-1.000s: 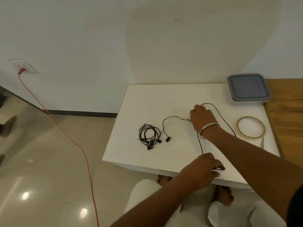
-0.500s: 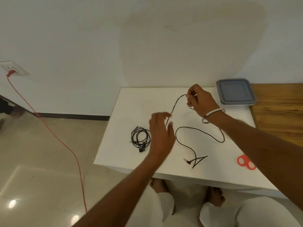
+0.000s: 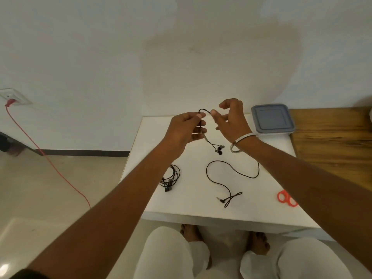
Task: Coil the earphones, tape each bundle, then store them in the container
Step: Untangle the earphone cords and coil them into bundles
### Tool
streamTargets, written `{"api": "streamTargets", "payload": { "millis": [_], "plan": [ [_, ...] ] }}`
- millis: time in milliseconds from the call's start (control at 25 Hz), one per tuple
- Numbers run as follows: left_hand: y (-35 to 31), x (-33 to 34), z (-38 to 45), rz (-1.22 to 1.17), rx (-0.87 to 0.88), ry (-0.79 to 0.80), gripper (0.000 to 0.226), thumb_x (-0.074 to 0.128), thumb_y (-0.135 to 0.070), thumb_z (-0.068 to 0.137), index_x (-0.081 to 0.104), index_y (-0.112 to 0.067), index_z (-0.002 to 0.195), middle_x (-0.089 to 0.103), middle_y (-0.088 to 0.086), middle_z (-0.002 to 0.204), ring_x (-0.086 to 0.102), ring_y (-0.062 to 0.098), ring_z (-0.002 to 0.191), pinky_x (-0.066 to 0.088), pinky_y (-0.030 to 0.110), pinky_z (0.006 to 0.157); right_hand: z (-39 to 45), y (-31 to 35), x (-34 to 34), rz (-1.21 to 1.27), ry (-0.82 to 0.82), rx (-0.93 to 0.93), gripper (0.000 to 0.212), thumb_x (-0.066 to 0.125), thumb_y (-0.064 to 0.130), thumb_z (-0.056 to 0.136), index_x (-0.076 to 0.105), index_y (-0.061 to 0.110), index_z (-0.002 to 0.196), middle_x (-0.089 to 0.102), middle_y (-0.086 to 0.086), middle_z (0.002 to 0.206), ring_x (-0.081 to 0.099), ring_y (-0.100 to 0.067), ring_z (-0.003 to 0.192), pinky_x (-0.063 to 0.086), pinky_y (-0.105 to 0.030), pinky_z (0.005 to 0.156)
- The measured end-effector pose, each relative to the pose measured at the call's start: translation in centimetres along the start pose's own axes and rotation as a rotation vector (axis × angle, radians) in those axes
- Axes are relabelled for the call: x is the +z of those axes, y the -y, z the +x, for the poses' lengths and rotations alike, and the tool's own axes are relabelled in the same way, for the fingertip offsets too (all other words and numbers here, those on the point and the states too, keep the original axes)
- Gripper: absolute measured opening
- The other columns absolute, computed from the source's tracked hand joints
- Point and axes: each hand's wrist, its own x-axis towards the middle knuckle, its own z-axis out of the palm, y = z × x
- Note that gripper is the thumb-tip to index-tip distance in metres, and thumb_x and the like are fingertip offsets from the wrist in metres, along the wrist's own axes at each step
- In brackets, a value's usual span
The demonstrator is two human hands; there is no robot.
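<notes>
White wall behind, pale tiled floor, and a low white counter (image 3: 181,206) where the person sits working. Both hands are raised above its far edge. The left hand (image 3: 186,128) is closed around the black earphone cable (image 3: 231,170), pinching it near the top with the earbuds (image 3: 219,149) dangling just below. The right hand (image 3: 231,119) is half open, thumb touching the small arch of cable that runs across from the left hand, the other fingers loose and spread. The rest of the cable trails down onto the counter in a wide loop, ending at the plug (image 3: 220,199) near the front edge.

To my eye the first loop is only now being formed. It would go best if the left hand kept its pinch as an anchor and the right fed even loops into it, letting the slack slide freely so the plug doesn't snag.

A second pair of earphones (image 3: 171,178) lies already coiled beside the left forearm. The lidded container (image 3: 272,119) sits shut at the far right corner; red scissors (image 3: 285,198) lie near the right arm.
</notes>
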Motion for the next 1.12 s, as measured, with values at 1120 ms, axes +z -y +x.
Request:
{"api": "streamTargets", "payload": {
  "millis": [1120],
  "plan": [
    [6.1, -1.3, -4.4, 0.468, 0.307, 0.163, 0.017, 0.048, -0.001, 0.096, 0.056, -0.004, 0.110, 0.064, -0.003, 0.098, 0.060, -0.006, 0.093, 0.048, 0.016, 0.084, -7.4, 5.2, -0.5, 1.002, 0.603, 0.570, 0.018, 0.042, 0.024, 0.100, 0.056, 0.012, 0.096, 0.054, -0.003, 0.064, 0.058, -0.015, 0.058, 0.051, -0.024, 0.049]
  ]
}}
